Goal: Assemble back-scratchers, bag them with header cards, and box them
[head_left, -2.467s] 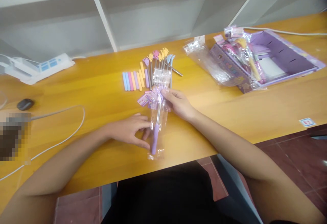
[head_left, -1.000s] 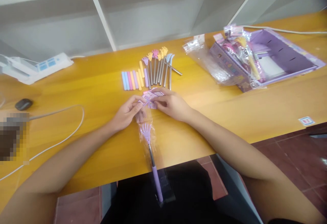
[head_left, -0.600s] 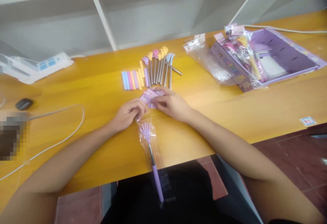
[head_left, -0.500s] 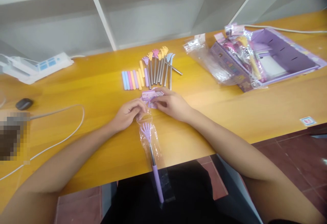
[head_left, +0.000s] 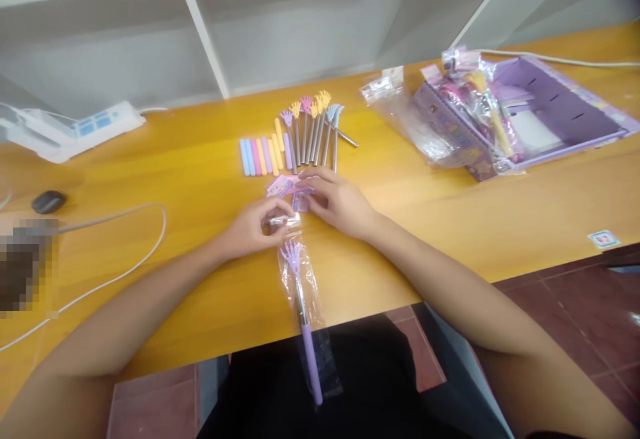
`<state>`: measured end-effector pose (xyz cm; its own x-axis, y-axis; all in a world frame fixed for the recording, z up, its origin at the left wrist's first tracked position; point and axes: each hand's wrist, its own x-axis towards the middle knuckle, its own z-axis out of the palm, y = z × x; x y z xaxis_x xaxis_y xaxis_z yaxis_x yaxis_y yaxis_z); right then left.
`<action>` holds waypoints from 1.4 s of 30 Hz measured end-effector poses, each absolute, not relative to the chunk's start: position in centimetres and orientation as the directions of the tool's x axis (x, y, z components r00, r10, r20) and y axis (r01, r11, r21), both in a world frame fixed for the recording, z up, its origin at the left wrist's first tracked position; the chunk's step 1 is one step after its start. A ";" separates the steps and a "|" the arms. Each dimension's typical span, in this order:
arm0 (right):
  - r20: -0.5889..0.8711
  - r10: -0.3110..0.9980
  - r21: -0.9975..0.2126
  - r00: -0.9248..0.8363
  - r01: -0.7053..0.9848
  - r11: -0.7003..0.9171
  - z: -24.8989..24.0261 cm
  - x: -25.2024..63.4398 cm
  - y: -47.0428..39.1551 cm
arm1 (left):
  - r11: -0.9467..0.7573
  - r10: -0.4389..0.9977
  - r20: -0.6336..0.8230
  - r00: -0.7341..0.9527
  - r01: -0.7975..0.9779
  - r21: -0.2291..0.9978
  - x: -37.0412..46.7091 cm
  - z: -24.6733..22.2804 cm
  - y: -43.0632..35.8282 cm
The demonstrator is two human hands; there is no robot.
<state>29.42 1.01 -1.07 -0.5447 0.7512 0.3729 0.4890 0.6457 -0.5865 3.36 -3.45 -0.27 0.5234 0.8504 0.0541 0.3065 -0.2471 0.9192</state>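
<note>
A clear plastic bag (head_left: 313,292) lies lengthwise in front of me, hanging over the table's front edge. In it is a purple hand-shaped back scratcher (head_left: 310,352) with a metal rod and purple grip. My left hand (head_left: 257,227) pinches the bag's top end, thumb and fingers curled around it. My right hand (head_left: 343,204) is just beyond, its fingertips closed on one of several small pink and purple printed cards (head_left: 280,186). Behind the cards lie several metal rods with coloured hand heads (head_left: 314,133) and a row of pastel grips (head_left: 259,157).
A purple box (head_left: 560,102) with bagged back scratchers (head_left: 480,105) stands at the right. Clear bags (head_left: 405,115) lie beside it. On the left are a white power strip (head_left: 95,125), a black mouse (head_left: 49,201) and a white cable (head_left: 161,225).
My left hand has shifted slightly right along with the bag's top end. The cards under my right hand have fanned out to the left.
</note>
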 end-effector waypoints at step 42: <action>0.253 0.861 -0.964 -0.441 -0.042 0.262 0.8 28.6 -0.6 | 0.080 0.889 -0.108 0.446 0.082 0.993 2.9 -1.2 -3.0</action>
<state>28.56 -0.59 0.79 -0.4407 0.8612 0.2532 -0.0417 0.2621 -0.9641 2.95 -2.97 -1.22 0.4458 0.8886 -0.1079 0.0816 0.0796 0.9935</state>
